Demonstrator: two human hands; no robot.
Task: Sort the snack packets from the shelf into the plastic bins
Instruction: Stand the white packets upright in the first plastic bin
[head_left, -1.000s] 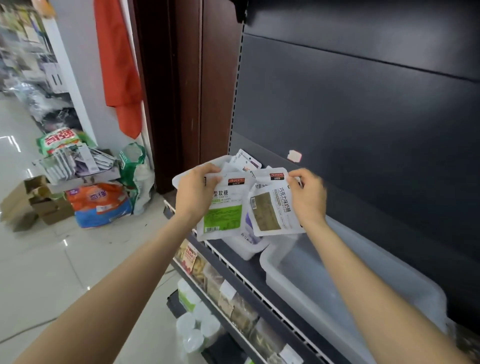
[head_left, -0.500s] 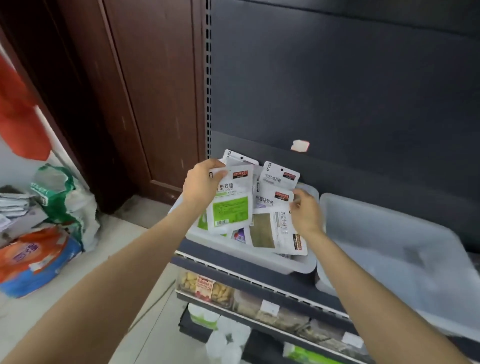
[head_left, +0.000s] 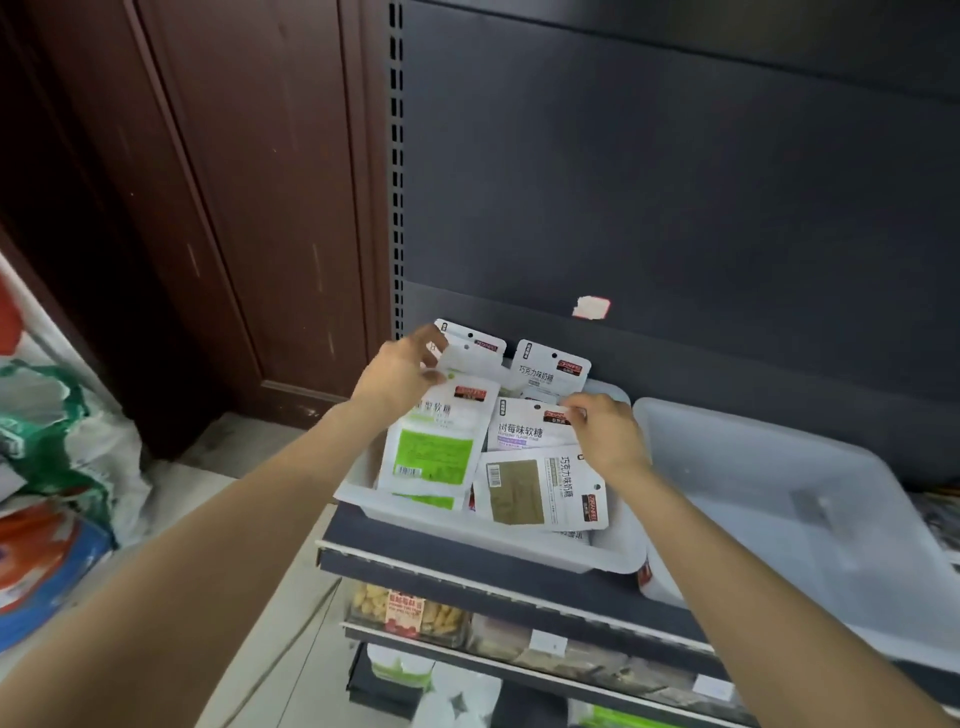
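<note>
A white plastic bin (head_left: 483, 540) on the dark shelf holds several white snack packets. My left hand (head_left: 397, 374) pinches the top of a packet with a green panel (head_left: 434, 452), which stands tilted at the bin's left side. My right hand (head_left: 605, 431) has its fingertips on the top corner of a raspberry-candy packet (head_left: 519, 431). A packet with an olive-brown panel (head_left: 540, 491) lies sideways in front of it, under my wrist. More packets (head_left: 550, 366) stand at the back. A second, larger translucent bin (head_left: 779, 519) stands to the right with nothing in it.
The shelf's dark back panel (head_left: 675, 182) rises behind the bins, with a brown wooden door (head_left: 234, 208) to the left. Lower shelves (head_left: 410, 616) carry packed snacks. Large sacks (head_left: 52, 493) lie on the floor at the left.
The view swung right and closer to the shelf. Both hands came down with the packets into the left bin; the olive-brown packet now lies flat and my right hand sits on the raspberry packet.
</note>
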